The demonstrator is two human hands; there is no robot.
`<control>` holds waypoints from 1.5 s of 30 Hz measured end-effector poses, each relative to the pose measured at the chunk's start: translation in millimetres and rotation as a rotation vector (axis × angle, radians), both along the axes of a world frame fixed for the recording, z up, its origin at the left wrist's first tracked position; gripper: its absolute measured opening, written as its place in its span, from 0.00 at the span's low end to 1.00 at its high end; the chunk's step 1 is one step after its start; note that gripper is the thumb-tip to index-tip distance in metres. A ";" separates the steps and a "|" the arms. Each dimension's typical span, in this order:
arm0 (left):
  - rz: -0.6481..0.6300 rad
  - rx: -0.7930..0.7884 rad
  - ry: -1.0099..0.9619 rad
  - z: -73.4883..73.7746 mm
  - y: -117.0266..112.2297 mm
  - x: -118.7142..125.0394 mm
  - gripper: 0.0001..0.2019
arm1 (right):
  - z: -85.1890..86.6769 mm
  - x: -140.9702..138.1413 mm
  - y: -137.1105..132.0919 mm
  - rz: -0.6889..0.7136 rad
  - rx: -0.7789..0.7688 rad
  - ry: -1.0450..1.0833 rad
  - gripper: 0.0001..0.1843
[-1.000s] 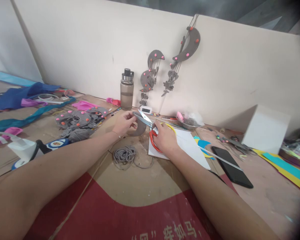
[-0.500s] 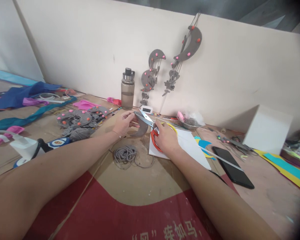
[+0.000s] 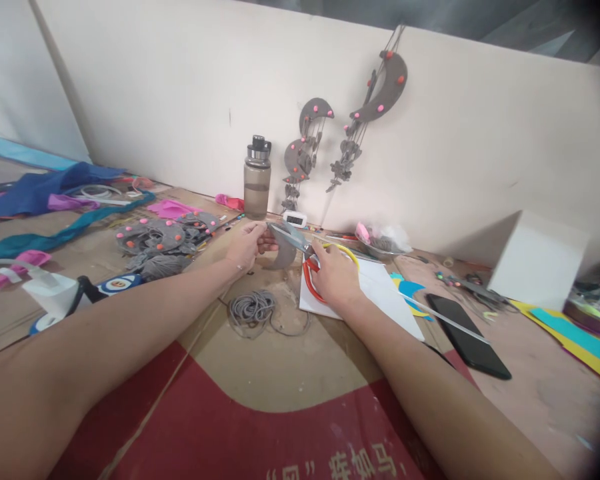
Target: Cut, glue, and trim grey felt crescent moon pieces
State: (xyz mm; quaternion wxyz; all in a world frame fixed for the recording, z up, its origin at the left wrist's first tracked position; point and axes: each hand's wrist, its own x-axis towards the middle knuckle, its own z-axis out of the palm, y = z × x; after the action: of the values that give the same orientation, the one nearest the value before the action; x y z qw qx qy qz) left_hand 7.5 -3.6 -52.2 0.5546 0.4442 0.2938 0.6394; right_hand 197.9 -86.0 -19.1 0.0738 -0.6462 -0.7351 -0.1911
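My left hand pinches a grey felt piece by its upper left edge, just above the cardboard. My right hand is closed on the red handles of a pair of scissors, whose silver blades lie across the felt piece. Below my right hand lies a white sheet of paper. A coil of grey cord lies on the cardboard near my left wrist.
A water bottle stands at the wall, with grey felt moon hangings on the wall beside it. Felt moons with pink dots lie left. A black phone, a white box and coloured sheets lie right.
The scissor blades have closed further into the felt piece, and my left hand has turned the piece slightly. Both hands stay in the same place.
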 end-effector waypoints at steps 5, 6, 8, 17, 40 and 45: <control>0.006 0.024 0.010 3.5 -5.6 0.6 0.09 | 0.7 -0.8 -1.8 0.031 -0.018 -0.055 0.25; 0.009 0.024 0.011 3.6 -6.2 0.8 0.10 | 1.0 -0.7 -2.0 0.028 -0.030 -0.062 0.26; 0.016 0.024 0.016 3.3 -6.7 1.1 0.10 | 1.5 -0.3 -2.4 0.023 -0.044 -0.077 0.27; 0.030 0.033 0.064 2.5 -7.6 1.6 0.11 | 4.1 0.1 -3.4 0.025 -0.082 -0.118 0.28; 0.002 -0.033 0.134 0.5 -5.8 -1.5 0.08 | 6.1 1.2 -4.0 0.073 -0.057 -0.177 0.24; 0.009 -0.034 0.137 1.1 -7.7 -0.7 0.09 | 5.1 -0.6 -4.3 0.072 -0.077 -0.179 0.24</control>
State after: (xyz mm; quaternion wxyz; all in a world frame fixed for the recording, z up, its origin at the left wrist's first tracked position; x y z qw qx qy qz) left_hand 6.8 -11.3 -51.1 0.5378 0.4760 0.3439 0.6049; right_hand 197.3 -90.3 -14.0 -0.0102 -0.6019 -0.7684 -0.2169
